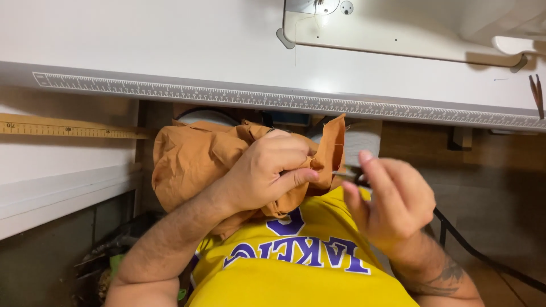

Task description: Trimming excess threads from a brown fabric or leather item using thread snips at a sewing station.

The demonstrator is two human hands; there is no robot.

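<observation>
Far left: yellow measuring stick (68, 129) w/ dark marks, fixed under the white sewing table (170, 51). Centre: orange-brown fabric (187, 159), crumpled, soft folds, raw frayed edge on its right side, bunched over the lap just below the table edge. Left hand (267, 173) clenched on the fabric, thumb pinching the edge. Right hand (392, 202) just beside it, fingers curled round a small dark tool (350, 177), prob. thread snips, tip touching the fabric edge. Far right: sewing machine base (409, 31).
</observation>
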